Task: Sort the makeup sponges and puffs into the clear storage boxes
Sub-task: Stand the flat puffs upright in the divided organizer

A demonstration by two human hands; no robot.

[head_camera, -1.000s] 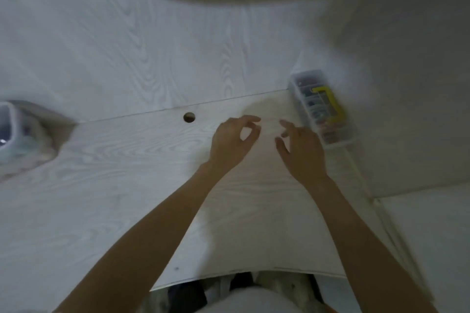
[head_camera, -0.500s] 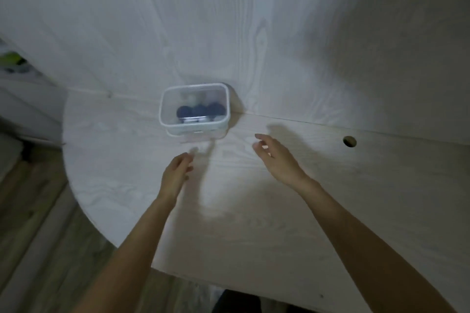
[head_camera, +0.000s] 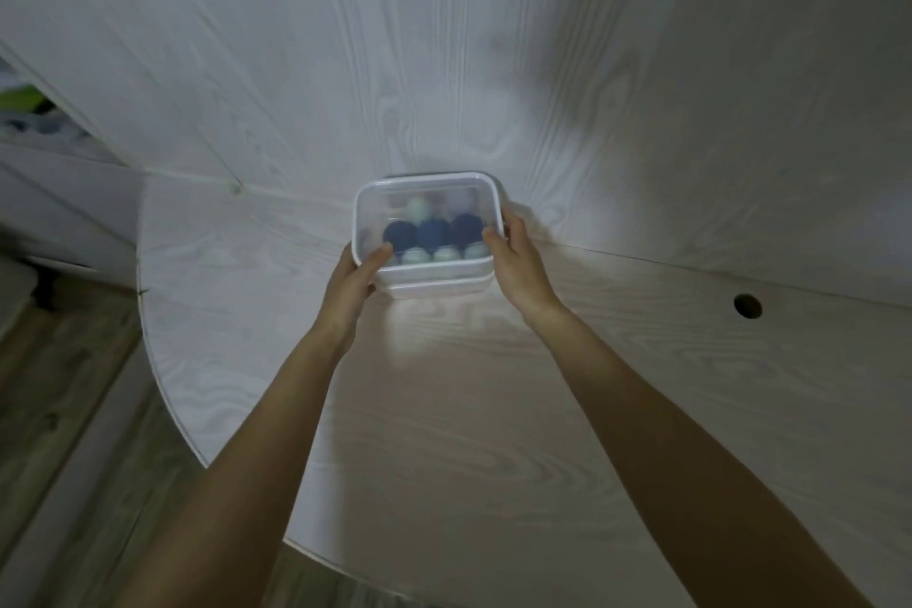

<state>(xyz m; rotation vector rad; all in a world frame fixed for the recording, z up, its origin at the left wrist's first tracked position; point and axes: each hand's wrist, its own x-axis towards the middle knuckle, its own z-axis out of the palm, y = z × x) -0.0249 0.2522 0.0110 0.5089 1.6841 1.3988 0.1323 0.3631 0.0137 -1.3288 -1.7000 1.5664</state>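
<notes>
A clear lidded storage box sits at the back of the white wooden desk, against the wall panel. Through its lid I see three dark blue round puffs in a row, with pale green and lilac sponges around them. My left hand grips the box's near-left corner, thumb on the lid. The box's right side is held by my right hand, thumb on the lid edge. The image is slightly blurred.
A round cable hole lies in the desk to the right. The desk's curved left edge drops to a wooden floor. A white cabinet stands at the far left.
The view swung left from a compartment case to this box. Both hands reached forward over the desk and took hold of the box's two sides.
</notes>
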